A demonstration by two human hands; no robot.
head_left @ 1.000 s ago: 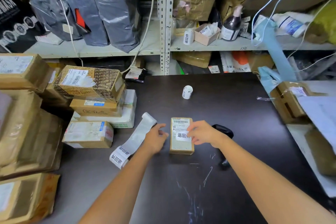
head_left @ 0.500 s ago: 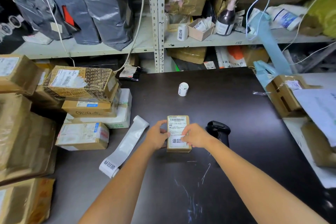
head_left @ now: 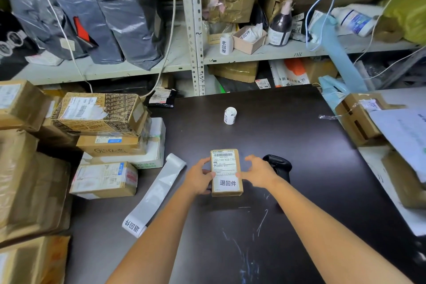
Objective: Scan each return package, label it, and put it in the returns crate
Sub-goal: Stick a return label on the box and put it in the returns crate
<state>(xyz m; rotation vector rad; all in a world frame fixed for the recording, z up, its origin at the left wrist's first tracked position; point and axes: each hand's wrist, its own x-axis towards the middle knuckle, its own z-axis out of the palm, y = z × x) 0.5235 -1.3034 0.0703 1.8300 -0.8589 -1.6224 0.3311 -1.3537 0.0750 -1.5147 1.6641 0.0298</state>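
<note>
Flanking package (head_left: 227, 173): scanner (head_left: 277, 165), label strip (head_left: 159, 194)

The small brown cardboard package (head_left: 227, 192) bears a white sticker (head_left: 227, 183) reading 退回件 and what looks like 15H-159-K02-170, while the patterned brown carton (head_left: 119, 111) repeats PURSUE ESSENCE

1. Soft overhead light is falling evenly on the dark table (head_left: 299, 145), leaving a dull sheen
2. The package (head_left: 227, 168) is casting a faint shadow toward the camera
3. Lines of the shelf (head_left: 129, 70) are bowing near the edges
4. The left boxes (head_left: 27, 191) are blurring slightly
</note>
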